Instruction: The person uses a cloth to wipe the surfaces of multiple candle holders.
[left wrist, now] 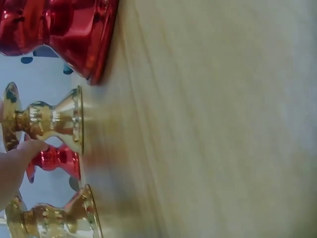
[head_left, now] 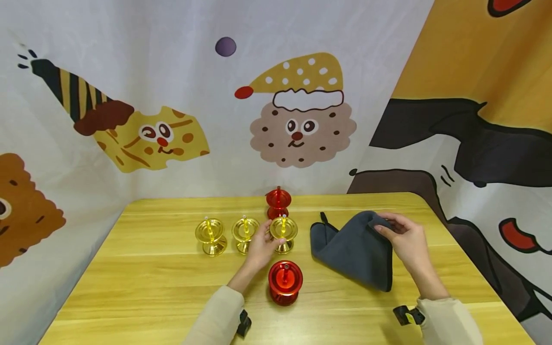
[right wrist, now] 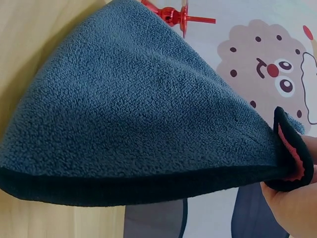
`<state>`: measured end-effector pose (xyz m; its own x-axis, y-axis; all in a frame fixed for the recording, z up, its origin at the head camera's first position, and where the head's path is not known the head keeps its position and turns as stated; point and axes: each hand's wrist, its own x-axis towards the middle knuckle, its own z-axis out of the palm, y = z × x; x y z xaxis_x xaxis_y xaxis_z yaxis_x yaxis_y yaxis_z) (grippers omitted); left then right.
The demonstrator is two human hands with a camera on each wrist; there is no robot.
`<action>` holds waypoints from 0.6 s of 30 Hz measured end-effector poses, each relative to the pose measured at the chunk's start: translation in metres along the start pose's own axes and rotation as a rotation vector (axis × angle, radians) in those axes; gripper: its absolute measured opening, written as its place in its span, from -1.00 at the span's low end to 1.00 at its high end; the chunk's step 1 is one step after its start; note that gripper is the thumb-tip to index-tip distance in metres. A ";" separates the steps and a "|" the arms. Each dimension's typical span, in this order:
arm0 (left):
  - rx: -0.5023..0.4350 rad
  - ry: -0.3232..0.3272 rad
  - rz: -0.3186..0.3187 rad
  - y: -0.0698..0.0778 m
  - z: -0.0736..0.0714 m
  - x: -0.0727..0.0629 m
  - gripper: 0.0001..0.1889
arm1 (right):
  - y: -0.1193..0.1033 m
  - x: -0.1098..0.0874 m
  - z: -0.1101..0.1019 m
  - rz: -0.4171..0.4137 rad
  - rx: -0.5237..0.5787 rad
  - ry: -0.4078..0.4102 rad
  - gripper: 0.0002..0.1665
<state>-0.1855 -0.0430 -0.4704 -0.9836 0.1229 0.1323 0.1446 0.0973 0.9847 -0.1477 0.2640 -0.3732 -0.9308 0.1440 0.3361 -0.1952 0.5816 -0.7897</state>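
Note:
My left hand (head_left: pixel 262 245) is at the rightmost gold candle holder (head_left: pixel 284 229), its thumb and fingers around the dish. In the left wrist view this gold candle holder (left wrist: pixel 42 119) stands on its flared base, with the thumb (left wrist: pixel 25 153) at its rim. My right hand (head_left: pixel 407 239) pinches a corner of a dark grey towel (head_left: pixel 358 249) between thumb and fingers. Seen from the right wrist, the towel (right wrist: pixel 124 99) hangs in a slanted fold, its black edging turned over at the fingers. The towel's lower part is near the tabletop.
Two more gold candle holders, a middle one (head_left: pixel 245 232) and a left one (head_left: pixel 210 235), stand left of my left hand. One red candle holder (head_left: pixel 284 282) is nearer on the wooden table (head_left: pixel 142 287), another red candle holder (head_left: pixel 278 200) farther back. A printed curtain (head_left: pixel 185 72) hangs behind.

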 end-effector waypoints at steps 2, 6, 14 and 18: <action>0.046 -0.004 0.006 0.001 0.000 -0.001 -0.34 | 0.002 0.000 0.001 -0.006 -0.003 0.000 -0.68; 0.095 0.001 -0.015 0.011 -0.003 -0.001 -0.34 | 0.003 -0.002 0.003 0.000 -0.004 -0.018 -0.68; 0.138 0.013 0.007 0.041 -0.016 0.015 -0.55 | 0.004 -0.003 0.006 0.021 0.001 -0.049 -0.65; 0.192 0.002 -0.072 0.049 -0.020 0.033 -0.60 | 0.020 0.000 0.010 0.036 0.065 -0.057 -0.65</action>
<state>-0.2126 -0.0544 -0.4154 -0.9923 0.1071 0.0622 0.0912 0.2921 0.9520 -0.1550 0.2676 -0.3945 -0.9532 0.1169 0.2788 -0.1793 0.5237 -0.8328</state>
